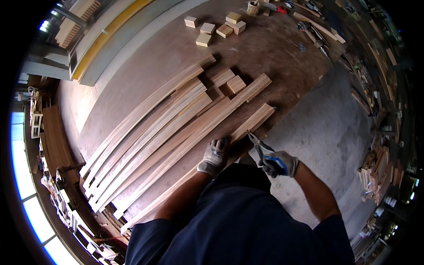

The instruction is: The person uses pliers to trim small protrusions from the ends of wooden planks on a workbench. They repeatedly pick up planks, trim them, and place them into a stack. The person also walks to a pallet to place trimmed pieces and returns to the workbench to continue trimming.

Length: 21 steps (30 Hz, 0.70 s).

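My right hand (280, 163), in a grey work glove with blue, is closed round the handles of a pair of pliers (255, 140). The pliers' metal jaws reach the near edge of the closest wooden strip (256, 120), by its far right end. Gloved too, my left hand (213, 158) grips that same strip further left, its fingers curled over the wood. Beyond it, several long wooden strips (154, 137) lie side by side on the brown worktable (145, 75). A wooden block (236, 84) sits among their right ends.
Several short wood blocks (207, 28) and a woven basket (252, 9) occupy the table's far side. A power tool (311, 35) with a cord lies at the far right corner. Concrete floor (318, 132) extends right of the table; stacked timber (375, 172) stands beyond it.
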Each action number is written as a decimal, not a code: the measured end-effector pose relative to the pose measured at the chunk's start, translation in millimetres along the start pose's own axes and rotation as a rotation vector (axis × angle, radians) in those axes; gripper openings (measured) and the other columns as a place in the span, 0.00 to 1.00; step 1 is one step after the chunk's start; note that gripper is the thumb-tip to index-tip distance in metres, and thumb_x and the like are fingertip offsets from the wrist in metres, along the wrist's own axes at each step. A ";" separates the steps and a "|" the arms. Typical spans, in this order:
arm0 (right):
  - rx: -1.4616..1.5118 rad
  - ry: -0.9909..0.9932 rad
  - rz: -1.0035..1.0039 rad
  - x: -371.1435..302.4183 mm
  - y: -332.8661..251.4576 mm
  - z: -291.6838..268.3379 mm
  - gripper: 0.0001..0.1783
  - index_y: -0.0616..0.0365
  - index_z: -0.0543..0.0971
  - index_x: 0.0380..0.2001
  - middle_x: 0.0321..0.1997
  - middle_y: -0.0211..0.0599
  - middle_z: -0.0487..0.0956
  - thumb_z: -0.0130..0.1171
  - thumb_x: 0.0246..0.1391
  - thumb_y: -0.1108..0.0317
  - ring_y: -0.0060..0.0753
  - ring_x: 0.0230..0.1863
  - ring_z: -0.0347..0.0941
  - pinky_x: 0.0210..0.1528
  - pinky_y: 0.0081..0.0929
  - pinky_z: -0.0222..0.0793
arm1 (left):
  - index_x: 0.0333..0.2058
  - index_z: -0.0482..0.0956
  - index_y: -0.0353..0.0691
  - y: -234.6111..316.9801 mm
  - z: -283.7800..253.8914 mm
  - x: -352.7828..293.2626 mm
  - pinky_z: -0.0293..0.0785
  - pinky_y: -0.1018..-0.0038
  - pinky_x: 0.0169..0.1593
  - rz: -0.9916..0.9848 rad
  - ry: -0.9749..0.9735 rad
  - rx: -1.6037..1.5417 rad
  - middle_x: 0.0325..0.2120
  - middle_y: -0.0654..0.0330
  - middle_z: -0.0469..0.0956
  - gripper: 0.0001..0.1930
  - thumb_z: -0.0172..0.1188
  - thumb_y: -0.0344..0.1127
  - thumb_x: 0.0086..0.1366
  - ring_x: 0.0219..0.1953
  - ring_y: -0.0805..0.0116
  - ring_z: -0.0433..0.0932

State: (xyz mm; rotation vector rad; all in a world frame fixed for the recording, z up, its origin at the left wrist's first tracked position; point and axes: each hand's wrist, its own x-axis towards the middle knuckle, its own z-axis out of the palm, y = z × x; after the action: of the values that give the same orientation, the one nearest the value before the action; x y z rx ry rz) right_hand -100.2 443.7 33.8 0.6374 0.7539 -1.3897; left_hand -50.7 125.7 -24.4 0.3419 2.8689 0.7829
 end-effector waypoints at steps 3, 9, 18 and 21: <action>-0.385 0.112 0.095 -22.2 -49.5 -15.0 0.21 0.62 0.81 0.45 0.31 0.38 0.83 0.59 0.64 0.53 0.30 0.23 0.78 0.24 0.29 0.73 | 0.61 0.70 0.38 -1.4 2.8 -1.7 0.72 0.51 0.54 0.025 0.030 -0.007 0.51 0.46 0.74 0.27 0.56 0.34 0.62 0.51 0.42 0.72; -1.453 0.538 0.180 -42.0 -119.4 59.7 0.20 0.63 0.83 0.42 0.33 0.46 0.85 0.57 0.62 0.56 0.37 0.29 0.83 0.34 0.40 0.81 | 0.56 0.75 0.38 -14.2 9.4 4.0 0.72 0.52 0.55 0.030 0.053 0.005 0.49 0.46 0.75 0.24 0.58 0.35 0.60 0.50 0.42 0.73; -2.053 0.836 -0.380 9.0 -45.1 11.5 0.16 0.58 0.75 0.44 0.39 0.51 0.82 0.57 0.56 0.61 0.57 0.44 0.80 0.45 0.51 0.76 | 0.51 0.78 0.39 -21.3 -24.2 13.6 0.73 0.52 0.54 -0.038 -0.083 -0.098 0.47 0.45 0.75 0.23 0.65 0.38 0.56 0.50 0.41 0.73; -1.761 0.863 -0.466 15.0 -14.8 7.7 0.16 0.58 0.76 0.43 0.39 0.51 0.83 0.58 0.57 0.59 0.58 0.44 0.80 0.46 0.50 0.75 | 0.52 0.78 0.40 -23.7 -19.0 10.7 0.74 0.52 0.54 -0.066 -0.089 -0.119 0.47 0.44 0.75 0.22 0.64 0.39 0.59 0.50 0.41 0.74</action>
State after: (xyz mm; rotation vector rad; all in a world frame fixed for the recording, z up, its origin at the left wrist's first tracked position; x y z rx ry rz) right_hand -113.8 427.1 27.4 -0.4708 2.4317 -0.2847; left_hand -69.1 99.5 -21.3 0.2585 2.7212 0.8975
